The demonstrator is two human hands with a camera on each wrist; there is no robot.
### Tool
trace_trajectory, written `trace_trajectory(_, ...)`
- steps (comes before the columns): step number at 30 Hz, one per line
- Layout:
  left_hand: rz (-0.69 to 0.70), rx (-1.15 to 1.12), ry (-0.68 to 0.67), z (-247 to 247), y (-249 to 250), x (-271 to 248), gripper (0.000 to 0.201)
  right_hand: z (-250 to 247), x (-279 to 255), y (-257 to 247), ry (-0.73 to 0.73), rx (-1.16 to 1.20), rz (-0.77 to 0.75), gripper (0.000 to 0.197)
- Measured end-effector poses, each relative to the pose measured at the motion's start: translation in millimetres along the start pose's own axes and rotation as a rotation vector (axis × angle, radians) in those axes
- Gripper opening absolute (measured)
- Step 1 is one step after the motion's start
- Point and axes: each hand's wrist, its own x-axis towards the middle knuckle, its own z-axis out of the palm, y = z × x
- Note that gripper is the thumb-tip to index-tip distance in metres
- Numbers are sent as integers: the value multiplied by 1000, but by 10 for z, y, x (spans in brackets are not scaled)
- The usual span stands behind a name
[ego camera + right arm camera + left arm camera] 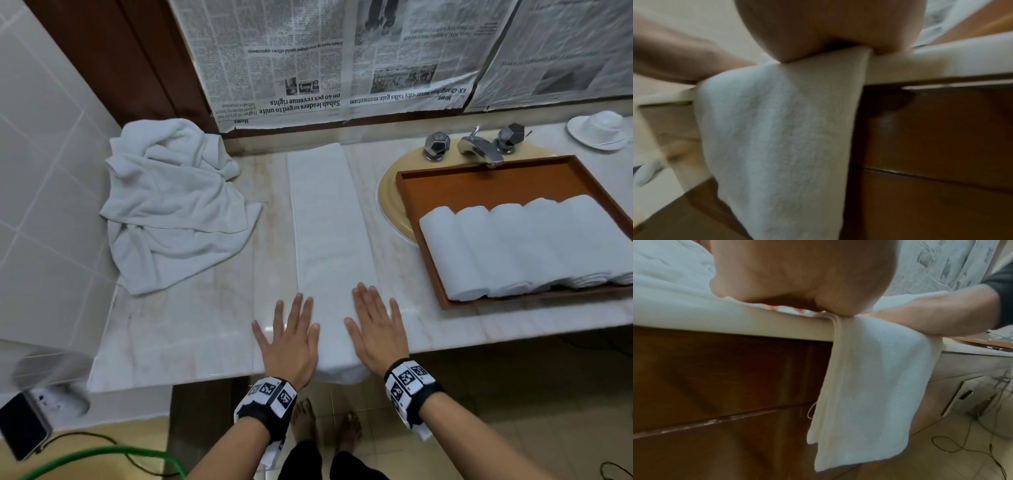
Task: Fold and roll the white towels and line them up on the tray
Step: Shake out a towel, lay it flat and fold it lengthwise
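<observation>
A white towel folded into a long narrow strip (325, 219) lies across the marble counter (191, 329), running from the back wall to the front edge. Its near end (869, 386) (781, 138) hangs over that edge. My left hand (291, 337) lies flat with straight fingers on the strip's left side. My right hand (376, 325) presses flat on its right side. A wooden tray (479, 178) at the right holds several rolled white towels (520, 243) side by side. A crumpled white towel (171, 205) sits at the left.
The tray rests over a beige sink (390, 195) with a chrome tap (479, 147). A white cup and saucer (599, 130) stand at the far right. Newspaper (308, 51) covers the back wall. A dark cabinet front (715, 386) is below the counter.
</observation>
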Motion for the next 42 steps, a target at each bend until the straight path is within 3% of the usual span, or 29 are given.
trace_trajectory(3,-19,-33,-4,-132,5,49,54,-120,-14,65,15,35,51,66)
trace_trajectory(6,35,-81,23,-288,165,321,55,-263,164,-119,46,86,-70,66)
trace_trajectory(10,102,-33,-65,-347,289,751,54,-324,556,-302,-23,-7,-153,66)
trace_trajectory(15,44,28,-144,-377,50,865,57,-326,691,-51,-105,-45,-99,73)
trace_trajectory(17,-10,12,-152,-415,-92,841,59,-376,673,95,-124,-12,18,67)
trace_trajectory(19,-59,-26,-129,-461,-192,858,60,-445,687,170,-107,22,98,75)
trace_trajectory(21,-32,-89,-77,-521,-178,966,59,-511,783,112,-70,45,61,82)
trace_trajectory(23,52,-118,-53,-561,-44,1139,57,-521,941,-22,-44,30,-30,76)
trace_trajectory(27,153,-44,-117,-509,197,1369,53,-461,1205,-213,-91,-54,-131,73)
trace_trajectory(33,-2,-2,-135,-559,-12,1448,54,-593,1333,111,-136,-48,-2,83)
trace_trajectory(35,-55,-12,-107,-603,-85,1504,55,-641,1405,127,-90,-10,37,84)
trace_trajectory(38,-27,-66,-51,-685,46,1737,54,-751,1643,1,-22,45,-42,79)
trace_trajectory(42,75,-16,-96,-646,322,2068,53,-752,2023,-127,-76,-13,-188,79)
